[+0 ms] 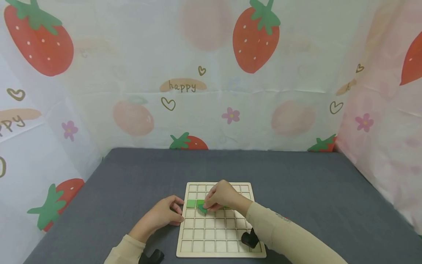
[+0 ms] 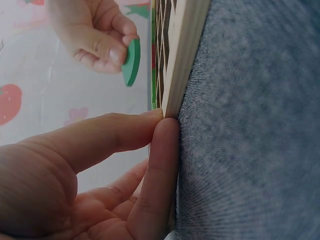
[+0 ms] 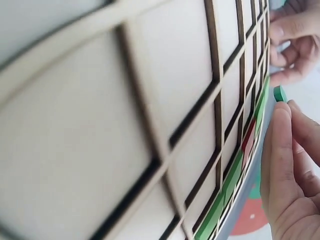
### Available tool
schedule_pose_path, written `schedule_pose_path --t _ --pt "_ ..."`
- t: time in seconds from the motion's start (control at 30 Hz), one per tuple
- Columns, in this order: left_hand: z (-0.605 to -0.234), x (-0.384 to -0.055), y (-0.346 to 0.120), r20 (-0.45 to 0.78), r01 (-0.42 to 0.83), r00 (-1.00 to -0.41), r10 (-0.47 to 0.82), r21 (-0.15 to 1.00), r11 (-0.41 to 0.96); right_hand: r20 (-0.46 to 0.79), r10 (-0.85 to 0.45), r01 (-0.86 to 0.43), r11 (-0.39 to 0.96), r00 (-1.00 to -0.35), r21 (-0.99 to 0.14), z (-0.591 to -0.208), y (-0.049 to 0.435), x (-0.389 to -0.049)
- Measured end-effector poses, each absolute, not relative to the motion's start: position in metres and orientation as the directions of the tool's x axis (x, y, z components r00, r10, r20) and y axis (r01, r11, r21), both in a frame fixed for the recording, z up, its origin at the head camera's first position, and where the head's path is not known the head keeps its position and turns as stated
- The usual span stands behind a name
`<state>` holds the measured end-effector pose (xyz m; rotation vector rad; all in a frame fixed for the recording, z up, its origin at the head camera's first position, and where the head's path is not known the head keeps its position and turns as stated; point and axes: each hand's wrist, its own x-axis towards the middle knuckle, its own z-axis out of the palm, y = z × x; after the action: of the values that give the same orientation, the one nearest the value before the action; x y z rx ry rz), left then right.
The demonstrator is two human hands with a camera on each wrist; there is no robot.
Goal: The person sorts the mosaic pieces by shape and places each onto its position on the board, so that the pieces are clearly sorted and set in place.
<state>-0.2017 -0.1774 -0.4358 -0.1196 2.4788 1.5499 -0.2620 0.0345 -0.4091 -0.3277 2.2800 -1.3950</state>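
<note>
A light wooden grid board (image 1: pixel 193 234) lies on the dark cloth. My left hand (image 1: pixel 161 213) is at its left edge; in the left wrist view (image 2: pixel 115 165) the thumb and a finger pinch the rim. Over the board, my right hand (image 1: pixel 221 196) pinches a flat dark green piece (image 1: pixel 202 210) with a curved edge between thumb and fingertips. The left wrist view shows that green piece (image 2: pixel 131 62) raised off the board. A light green square (image 1: pixel 191 203) and a green square (image 1: pixel 200 202) sit in one row, partly behind the right hand.
In the right wrist view, a red tile (image 3: pixel 248 136) lies between green tiles (image 3: pixel 212 215) in the same row. Dark grey cloth (image 1: pixel 138 176) covers the table. Strawberry-print curtains (image 1: pixel 250 121) stand behind and at both sides. Black wrist cameras (image 1: pixel 249 239) hang near the board's lower edge.
</note>
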Motion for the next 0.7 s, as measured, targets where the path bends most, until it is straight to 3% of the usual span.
schedule_pose_path --t 0.7 --pt "-0.437 -0.202 -0.180 -0.206 -0.155 -0.976 0.075 0.889 0.430 -0.236 -0.404 0.041 0.435 -0.884 -0.899 -0.415 -0.002 -0.253"
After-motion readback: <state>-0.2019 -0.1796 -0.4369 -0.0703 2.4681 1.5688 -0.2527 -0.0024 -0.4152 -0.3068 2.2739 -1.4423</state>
